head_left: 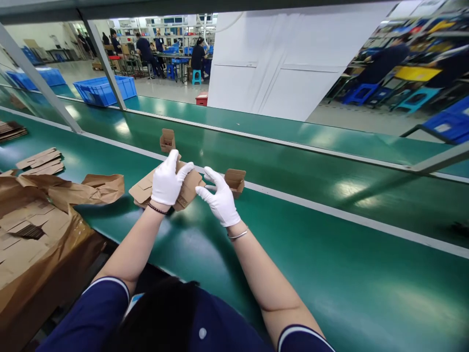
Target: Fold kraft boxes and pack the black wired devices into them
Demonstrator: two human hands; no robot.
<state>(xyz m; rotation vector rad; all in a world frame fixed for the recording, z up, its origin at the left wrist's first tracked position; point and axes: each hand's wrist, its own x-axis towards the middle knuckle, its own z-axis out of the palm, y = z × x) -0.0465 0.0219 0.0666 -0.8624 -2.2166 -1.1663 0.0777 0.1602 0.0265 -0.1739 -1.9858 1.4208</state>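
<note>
My left hand (166, 181), in a white glove, is closed on some flattened cardboard boxes (188, 190), held just over the green work surface. Part of this cardboard is hidden behind the glove. My right hand (220, 198), gloved too, has its thumb and fingers apart at the right edge of the cardboard; whether the thumb tip touches it I cannot tell. Beside the right hand stands a small cardboard box (235, 182) with its lid up. Another small open box (167, 140) stands beyond my left hand, by the white strip.
A large carton lined with brown paper (84, 188), full of flat cardboard, is at my left. Flat cardboard pieces (42, 161) lie behind it. Metal posts (104, 63) rise from the bench. A blue crate (105, 90) sits on the far side; people work beyond.
</note>
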